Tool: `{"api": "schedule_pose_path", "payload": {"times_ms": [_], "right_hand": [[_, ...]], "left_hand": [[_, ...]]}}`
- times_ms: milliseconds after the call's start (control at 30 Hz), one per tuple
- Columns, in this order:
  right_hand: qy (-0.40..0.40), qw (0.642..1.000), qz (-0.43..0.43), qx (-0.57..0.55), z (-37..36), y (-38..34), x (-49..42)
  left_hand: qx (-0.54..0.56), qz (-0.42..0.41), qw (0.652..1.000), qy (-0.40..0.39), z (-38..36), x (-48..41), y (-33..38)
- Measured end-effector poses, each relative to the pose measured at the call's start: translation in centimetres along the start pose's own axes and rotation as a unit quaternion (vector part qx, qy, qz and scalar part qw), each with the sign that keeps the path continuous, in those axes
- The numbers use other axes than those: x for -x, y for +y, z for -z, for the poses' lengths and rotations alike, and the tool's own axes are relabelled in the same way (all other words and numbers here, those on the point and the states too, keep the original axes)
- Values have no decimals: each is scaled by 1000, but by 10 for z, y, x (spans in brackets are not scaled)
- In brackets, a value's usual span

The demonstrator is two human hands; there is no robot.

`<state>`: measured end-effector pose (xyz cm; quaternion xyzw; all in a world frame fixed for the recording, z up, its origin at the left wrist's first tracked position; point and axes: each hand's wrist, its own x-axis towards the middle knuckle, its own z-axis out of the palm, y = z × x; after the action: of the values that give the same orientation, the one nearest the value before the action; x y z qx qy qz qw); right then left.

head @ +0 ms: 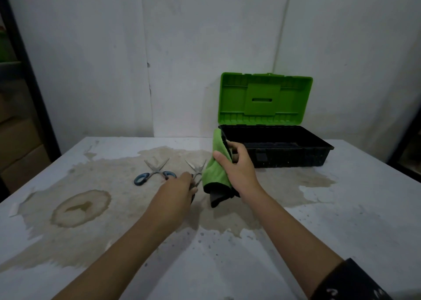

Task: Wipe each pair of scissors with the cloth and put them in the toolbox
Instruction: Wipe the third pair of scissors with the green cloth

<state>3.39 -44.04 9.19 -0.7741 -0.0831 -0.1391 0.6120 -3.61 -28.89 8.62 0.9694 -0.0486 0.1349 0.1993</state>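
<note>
Two pairs are outside the open toolbox (296, 159): the far scissors (155, 173) lie on the table (341, 208), and the left hand (180, 186) grips the near scissors (197, 168) by the handles. The right hand (238, 171) clutches the cloth (214, 174) just beside their spread blades. Recommended: wipe from pivot to tip, keeping fingers behind the edges.

No legible text; white marks on the sleeve (348, 281) unreadable.
</note>
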Motion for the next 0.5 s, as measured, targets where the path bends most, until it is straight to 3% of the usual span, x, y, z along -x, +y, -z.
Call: {"api": "schedule_pose_path", "payload": {"times_ms": [167,267,367,500], "right_hand": [[4,998,-51,-48,3,-6,-5],[18,997,-64,-37,0,-3,-9],[31,996,-63,-60,3,-1,-11],[34,990,-55,-123,16,-1,-13]], "left_hand": [[-122,-51,991,27,-7,5,3],[-122,-85,987,53,-12,6,-2],[-12,-102,992,79,-8,10,-6],[179,-33,983,16,8,19,-10]]}}
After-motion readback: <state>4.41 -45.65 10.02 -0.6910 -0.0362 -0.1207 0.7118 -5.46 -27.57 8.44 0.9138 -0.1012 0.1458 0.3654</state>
